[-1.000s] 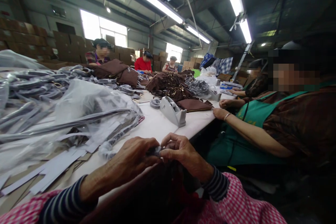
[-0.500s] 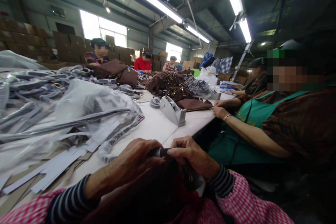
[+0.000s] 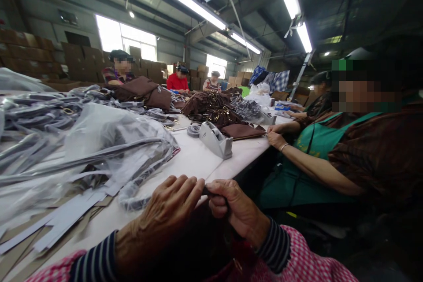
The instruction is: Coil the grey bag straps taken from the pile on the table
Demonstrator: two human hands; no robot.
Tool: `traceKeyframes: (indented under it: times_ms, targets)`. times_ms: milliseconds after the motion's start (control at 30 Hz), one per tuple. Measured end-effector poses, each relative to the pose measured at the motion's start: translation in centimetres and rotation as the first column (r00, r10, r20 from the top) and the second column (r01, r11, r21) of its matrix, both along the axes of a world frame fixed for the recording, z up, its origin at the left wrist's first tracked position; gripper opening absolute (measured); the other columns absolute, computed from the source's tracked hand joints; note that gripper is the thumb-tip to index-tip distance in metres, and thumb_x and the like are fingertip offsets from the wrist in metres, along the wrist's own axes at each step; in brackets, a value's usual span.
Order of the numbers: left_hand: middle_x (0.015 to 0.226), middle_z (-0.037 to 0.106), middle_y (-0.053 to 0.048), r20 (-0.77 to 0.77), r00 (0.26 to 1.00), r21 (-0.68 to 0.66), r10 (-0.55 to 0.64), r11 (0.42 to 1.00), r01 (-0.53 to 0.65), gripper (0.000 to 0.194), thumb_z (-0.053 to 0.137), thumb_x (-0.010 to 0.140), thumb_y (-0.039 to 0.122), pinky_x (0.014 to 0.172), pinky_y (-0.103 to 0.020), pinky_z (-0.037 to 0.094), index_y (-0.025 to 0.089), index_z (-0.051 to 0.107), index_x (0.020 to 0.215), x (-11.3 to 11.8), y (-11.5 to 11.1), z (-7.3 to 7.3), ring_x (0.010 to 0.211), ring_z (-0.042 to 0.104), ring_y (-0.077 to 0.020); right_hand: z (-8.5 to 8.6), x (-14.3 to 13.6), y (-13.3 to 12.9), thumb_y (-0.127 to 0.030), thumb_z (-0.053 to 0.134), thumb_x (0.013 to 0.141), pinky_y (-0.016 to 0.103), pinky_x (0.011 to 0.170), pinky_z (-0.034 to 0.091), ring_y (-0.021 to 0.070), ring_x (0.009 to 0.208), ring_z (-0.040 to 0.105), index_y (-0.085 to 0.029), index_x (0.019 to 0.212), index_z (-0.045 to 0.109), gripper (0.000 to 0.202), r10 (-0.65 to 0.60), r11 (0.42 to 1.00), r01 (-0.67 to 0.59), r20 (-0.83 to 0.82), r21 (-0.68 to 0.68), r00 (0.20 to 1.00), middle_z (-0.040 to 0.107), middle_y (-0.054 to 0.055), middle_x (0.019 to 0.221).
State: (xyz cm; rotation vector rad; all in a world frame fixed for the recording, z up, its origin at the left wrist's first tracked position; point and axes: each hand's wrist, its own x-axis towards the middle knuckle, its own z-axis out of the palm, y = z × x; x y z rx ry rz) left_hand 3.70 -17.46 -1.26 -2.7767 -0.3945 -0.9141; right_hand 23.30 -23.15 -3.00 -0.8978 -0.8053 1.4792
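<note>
My left hand (image 3: 175, 200) is closed at the table's near edge, its back towards the camera and its fingers bent over a dark strap. Just to its right, my right hand (image 3: 231, 205) pinches the same dark strap (image 3: 205, 190), of which only a short piece shows between the two hands. Dark brown material hangs below them in shadow, with a small gold-coloured metal piece (image 3: 237, 265) near my lap. What lies under my left fingers is hidden.
A grey tape dispenser (image 3: 216, 141) stands ahead on the white table (image 3: 194, 154). Brown bags (image 3: 214, 108) are piled behind it. Plastic-wrapped straps (image 3: 49, 110) and card strips (image 3: 66, 216) lie left. At right, a person in a green apron (image 3: 297, 176) handles a brown bag.
My left hand has turned so its back and knuckles show, and its fingers cover more of the strap. My right fingers have curled in tighter, and less strap is visible between my hands.
</note>
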Motion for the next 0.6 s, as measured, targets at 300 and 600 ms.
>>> traceKeyframes:
  times_ms: [300,600]
  targets:
    - [0.083,0.071,0.004,-0.072,0.979,-0.809,-0.189,0.585,0.053,0.035,0.064,0.096,0.056,0.065,-0.025,0.04,0.023,0.074,0.102,-0.3,3.0,2.2,0.075,0.062,-0.0155,1.6,0.8,-0.9,-0.036,0.073,0.088,0.024,0.061,0.037,0.0119,0.065,0.053,-0.014,0.079,0.072,0.024,-0.213,0.935,-0.078,0.722,0.347,0.658,0.064,0.0,0.071]
    - [0.087,0.069,-0.002,-0.233,0.969,-0.634,-0.077,0.768,-0.092,0.043,0.05,0.101,0.059,0.07,-0.029,0.041,0.022,0.069,0.097,-1.0,2.5,3.2,0.078,0.061,-0.0201,2.0,2.7,-0.9,-0.046,0.073,0.09,0.023,0.056,0.036,0.0102,0.058,0.05,-0.014,0.081,0.071,0.034,-0.032,0.963,-0.167,0.706,0.211,0.708,0.061,-0.002,0.064]
